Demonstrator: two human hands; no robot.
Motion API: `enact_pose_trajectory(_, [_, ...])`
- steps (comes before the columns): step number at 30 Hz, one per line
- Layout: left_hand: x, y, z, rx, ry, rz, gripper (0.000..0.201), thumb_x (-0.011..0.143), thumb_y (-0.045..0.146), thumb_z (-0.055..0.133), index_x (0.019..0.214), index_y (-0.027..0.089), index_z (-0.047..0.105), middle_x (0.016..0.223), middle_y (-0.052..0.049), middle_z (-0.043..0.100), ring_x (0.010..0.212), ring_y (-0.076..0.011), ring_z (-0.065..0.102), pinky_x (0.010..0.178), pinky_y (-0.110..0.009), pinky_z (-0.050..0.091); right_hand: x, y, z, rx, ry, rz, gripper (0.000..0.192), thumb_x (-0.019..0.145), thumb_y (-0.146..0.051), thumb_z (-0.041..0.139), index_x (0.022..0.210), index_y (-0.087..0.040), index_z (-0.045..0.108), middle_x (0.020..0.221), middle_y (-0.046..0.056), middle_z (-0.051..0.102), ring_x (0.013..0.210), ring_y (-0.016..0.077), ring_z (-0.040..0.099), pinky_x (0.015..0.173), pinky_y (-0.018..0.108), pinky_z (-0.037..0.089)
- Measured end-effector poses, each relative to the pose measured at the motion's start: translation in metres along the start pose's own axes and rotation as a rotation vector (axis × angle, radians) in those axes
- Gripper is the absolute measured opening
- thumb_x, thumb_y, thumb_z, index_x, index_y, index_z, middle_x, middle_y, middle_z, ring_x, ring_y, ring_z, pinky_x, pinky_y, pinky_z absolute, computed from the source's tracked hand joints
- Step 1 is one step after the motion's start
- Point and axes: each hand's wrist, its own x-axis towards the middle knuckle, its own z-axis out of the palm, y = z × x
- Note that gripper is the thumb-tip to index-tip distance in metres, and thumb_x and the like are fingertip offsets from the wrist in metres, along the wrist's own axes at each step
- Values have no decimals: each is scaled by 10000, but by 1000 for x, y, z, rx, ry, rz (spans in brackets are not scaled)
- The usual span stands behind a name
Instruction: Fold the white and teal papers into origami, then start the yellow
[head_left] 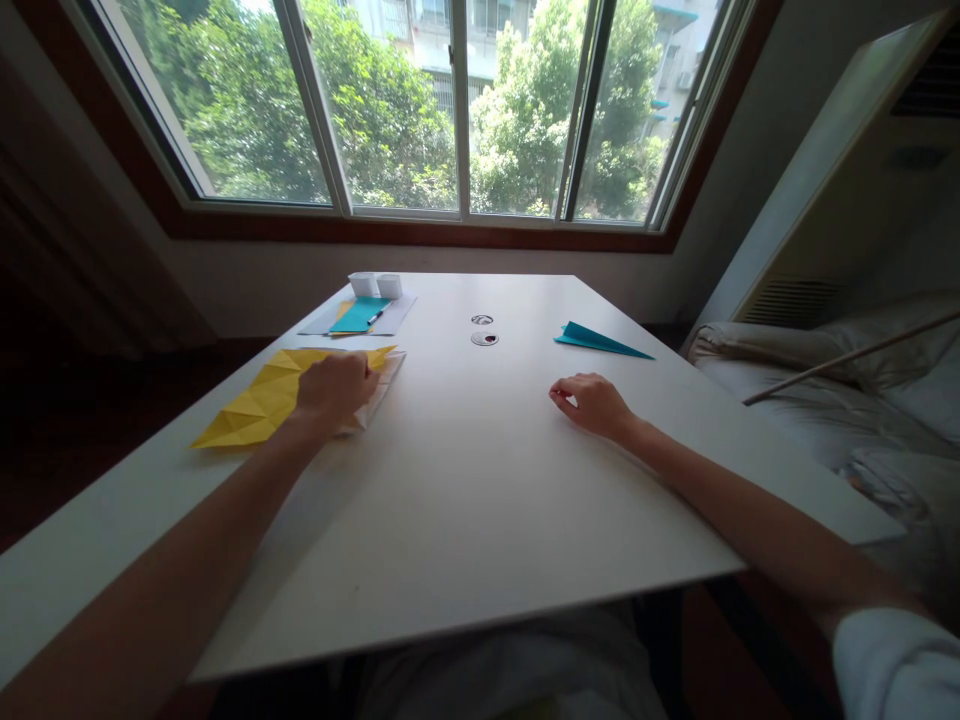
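A sheet of yellow paper with many creases lies on the left of the white table. My left hand is closed over its right part, fingers curled and largely hidden from above. Beside that hand, a pale sheet shows from under the yellow paper. My right hand rests on the table to the right, its thumb and fingertips brought together with nothing visible in them. Just beyond it lies a blue folded paper plane, apart from the fingers.
Two small white containers stand at the table's far left corner. In front of them are blue paper, a pen and white sheets. Two round fittings sit mid-table. A covered sofa is at right.
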Motion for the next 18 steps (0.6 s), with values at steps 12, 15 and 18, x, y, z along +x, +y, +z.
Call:
enact_pose_trajectory(12, [-52,70,-14,-373,-163,848,302,863,342,367,868,206,637,851,-48,660,720,-161,597,615,-245,410,0,-4,-3,-2,4,-5,192,843,-251,446,807,-191,625,734,30,667,711,150,582,717,272,364])
enact_pose_trajectory(15, [-44,65,-10,-524,-228,887,365,895,376,322,954,194,632,926,-75,652,783,-159,592,684,-247,437,0,-5,-3,-1,-10,-13,200,848,-255,437,810,-194,623,736,26,666,704,153,578,710,274,369])
enact_pose_trajectory(18, [-25,47,0,-467,-148,768,338,882,346,340,970,195,629,982,-79,635,849,-182,581,743,-282,451,0,-7,-4,-2,-20,-25,204,851,-254,434,808,-195,624,738,28,665,703,153,574,708,276,371])
